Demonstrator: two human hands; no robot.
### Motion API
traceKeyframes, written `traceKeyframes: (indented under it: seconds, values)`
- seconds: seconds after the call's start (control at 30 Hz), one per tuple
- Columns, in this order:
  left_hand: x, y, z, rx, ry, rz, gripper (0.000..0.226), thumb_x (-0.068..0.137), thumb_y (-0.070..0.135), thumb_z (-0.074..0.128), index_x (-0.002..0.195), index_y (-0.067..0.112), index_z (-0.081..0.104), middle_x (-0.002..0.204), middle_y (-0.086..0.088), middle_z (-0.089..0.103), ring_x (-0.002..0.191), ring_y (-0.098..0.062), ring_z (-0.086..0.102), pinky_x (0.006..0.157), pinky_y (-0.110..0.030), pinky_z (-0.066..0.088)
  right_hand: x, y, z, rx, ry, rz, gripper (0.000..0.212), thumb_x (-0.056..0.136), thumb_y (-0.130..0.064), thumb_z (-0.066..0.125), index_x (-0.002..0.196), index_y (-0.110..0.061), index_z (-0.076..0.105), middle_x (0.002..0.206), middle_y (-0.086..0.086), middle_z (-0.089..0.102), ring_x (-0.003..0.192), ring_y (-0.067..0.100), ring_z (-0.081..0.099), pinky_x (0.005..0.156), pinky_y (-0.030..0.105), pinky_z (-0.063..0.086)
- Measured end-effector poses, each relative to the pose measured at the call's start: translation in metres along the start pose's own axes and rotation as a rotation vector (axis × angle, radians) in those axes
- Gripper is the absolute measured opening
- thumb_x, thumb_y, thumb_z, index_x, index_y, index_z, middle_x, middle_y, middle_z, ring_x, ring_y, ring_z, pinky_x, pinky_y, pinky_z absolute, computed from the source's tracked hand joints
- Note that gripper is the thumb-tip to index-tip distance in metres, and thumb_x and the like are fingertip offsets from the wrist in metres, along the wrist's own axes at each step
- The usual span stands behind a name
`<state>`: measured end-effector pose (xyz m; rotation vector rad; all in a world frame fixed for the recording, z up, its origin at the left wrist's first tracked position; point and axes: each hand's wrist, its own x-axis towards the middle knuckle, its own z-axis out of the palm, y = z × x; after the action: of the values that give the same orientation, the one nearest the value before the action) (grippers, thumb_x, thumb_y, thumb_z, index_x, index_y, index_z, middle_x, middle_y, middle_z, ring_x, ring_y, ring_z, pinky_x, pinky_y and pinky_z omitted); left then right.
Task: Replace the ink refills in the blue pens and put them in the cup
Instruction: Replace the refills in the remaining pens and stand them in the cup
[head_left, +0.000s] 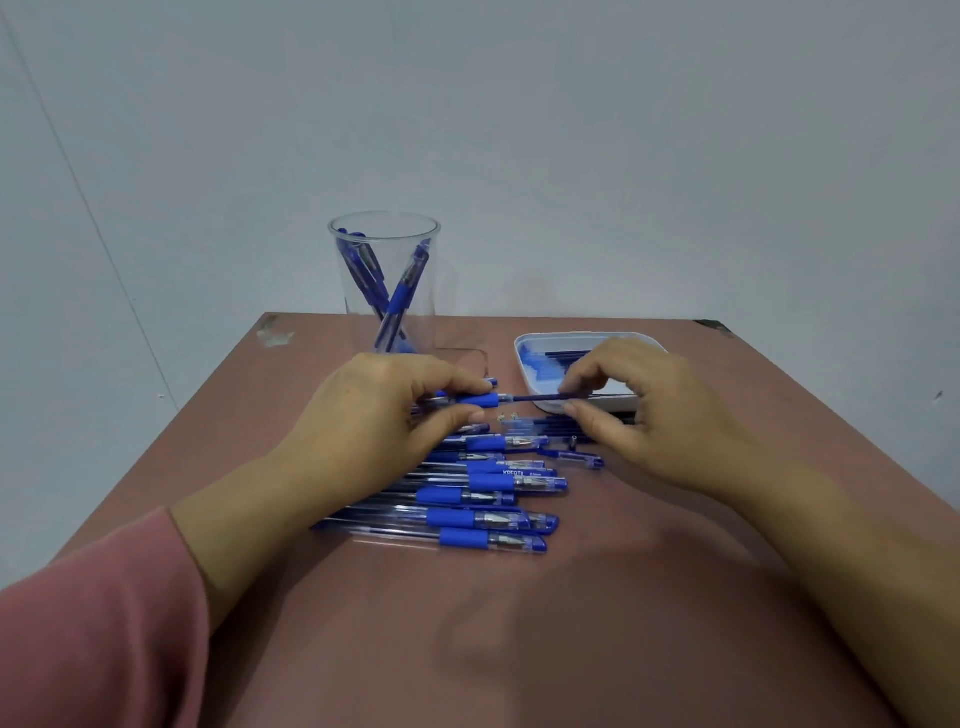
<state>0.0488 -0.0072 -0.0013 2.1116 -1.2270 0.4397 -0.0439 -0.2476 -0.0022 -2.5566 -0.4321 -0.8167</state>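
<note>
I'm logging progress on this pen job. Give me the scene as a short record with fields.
left hand: holds a pen barrel by its blue grip
right hand: pinches the ink refill sticking out of that barrel
cup: clear, upright, a few blue pens inside
tray: white, holds refills
table: row of capped blue pens, a loose cap

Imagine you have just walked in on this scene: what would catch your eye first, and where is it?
First, the two hands at the table's centre: the left hand grips a blue pen while the right hand pinches a thin refill sticking out of it. Next, the heap of blue pens lying just in front of them. Behind stand a clear cup holding a few pens and a white tray of refills.
</note>
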Motion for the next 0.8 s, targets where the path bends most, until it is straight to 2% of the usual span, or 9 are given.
traceKeyframes:
  seconds: [0.1,0.2,0.27,0.37,0.5,0.6,0.7,0.8]
  values:
    - [0.000,0.002,0.001,-0.013,-0.007,0.016,0.043,0.077,0.059,0.052,0.106,0.036,0.072,0.087,0.032,0.059,0.084,0.002,0.062,0.072,-0.022,0.055,0.003,-0.005,0.007,0.017,-0.032,-0.010,0.018,0.088,-0.024,0.064,0.102,-0.034,0.068,0.090,-0.015,0.065,0.089,0.006,0.059,0.079,0.024,0.047]
    - [0.000,0.002,0.001,-0.017,-0.008,0.018,0.046,0.077,0.061,0.048,0.108,0.037,0.071,0.089,0.030,0.061,0.084,0.005,0.061,0.072,-0.018,0.053,0.002,-0.008,0.007,0.042,-0.038,-0.016,0.027,0.087,-0.029,0.064,0.113,-0.037,0.063,0.095,-0.015,0.065,0.092,0.006,0.060,0.083,0.020,0.046]
    - [0.000,0.001,0.000,-0.015,-0.008,0.014,0.046,0.077,0.063,0.047,0.109,0.039,0.070,0.089,0.032,0.059,0.083,0.010,0.059,0.074,-0.014,0.051,0.001,-0.006,0.004,0.055,-0.010,0.035,0.026,0.085,-0.030,0.066,0.108,-0.038,0.060,0.092,-0.018,0.062,0.091,0.003,0.058,0.082,0.017,0.045]
    - [-0.001,0.002,0.001,-0.020,-0.006,0.017,0.044,0.077,0.061,0.050,0.108,0.038,0.071,0.087,0.034,0.058,0.085,0.008,0.061,0.074,-0.017,0.053,0.000,-0.004,0.006,0.051,-0.003,0.074,0.016,0.086,-0.021,0.069,0.095,-0.033,0.064,0.087,-0.019,0.061,0.087,0.002,0.058,0.078,0.023,0.047]
    - [-0.001,0.003,0.002,-0.020,-0.013,0.027,0.040,0.078,0.058,0.053,0.106,0.037,0.072,0.088,0.032,0.061,0.084,0.002,0.063,0.072,-0.023,0.056,0.002,-0.004,0.012,0.081,-0.082,0.054,0.023,0.092,-0.021,0.060,0.106,-0.038,0.069,0.097,-0.017,0.059,0.096,0.008,0.057,0.083,0.019,0.044]
    - [0.000,0.002,0.002,-0.029,-0.008,0.009,0.042,0.077,0.059,0.052,0.107,0.037,0.072,0.088,0.032,0.060,0.086,0.004,0.062,0.073,-0.022,0.055,0.002,0.010,0.004,0.017,-0.129,0.096,0.031,0.091,-0.030,0.054,0.114,-0.051,0.055,0.101,-0.019,0.055,0.102,0.007,0.053,0.089,0.025,0.042]
    - [0.000,0.002,0.002,-0.025,-0.009,0.011,0.043,0.077,0.059,0.051,0.107,0.037,0.072,0.088,0.033,0.059,0.088,0.004,0.062,0.074,-0.020,0.054,-0.003,0.024,-0.004,-0.085,-0.278,0.127,0.031,0.089,-0.034,0.058,0.111,-0.055,0.055,0.099,-0.023,0.052,0.103,0.004,0.046,0.092,0.031,0.041]
    - [0.000,0.002,0.002,-0.023,-0.013,0.010,0.043,0.076,0.060,0.051,0.107,0.037,0.072,0.086,0.034,0.058,0.089,0.005,0.061,0.074,-0.018,0.053,-0.002,0.022,-0.003,-0.121,-0.371,0.134,0.033,0.086,-0.037,0.062,0.107,-0.061,0.054,0.097,-0.025,0.050,0.101,0.006,0.044,0.089,0.031,0.040]
